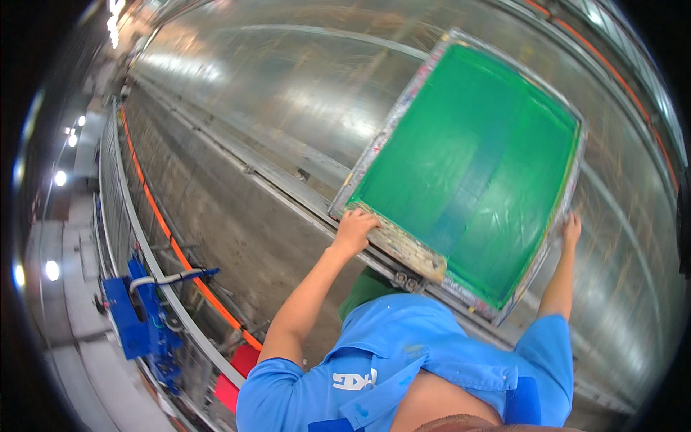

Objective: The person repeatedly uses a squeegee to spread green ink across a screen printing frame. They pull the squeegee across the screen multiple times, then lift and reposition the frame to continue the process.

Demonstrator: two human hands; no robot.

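Observation:
A screen-printing frame point(410, 108) with a green face point(468, 165) rests over a long metallic table. Its rim is stained and worn, and a bluish band crosses the green. Along its near edge lies a pale, ink-stained bar point(407, 248), which looks like the wooden handle of a squeegee; its blade is hidden. My left hand point(353, 232) is closed around the left end of this bar, close to the frame's near-left corner. On the frame's right side, my right hand point(571, 227) grips the rim, its fingers partly hidden.
The shiny table point(288, 86) stretches far to the left, with a metal rail point(266, 183) along its near edge. Beside it runs a grey floor aisle point(230, 223). Farther left are an orange strip point(155, 209), a blue machine point(144, 317) and a red object point(237, 374).

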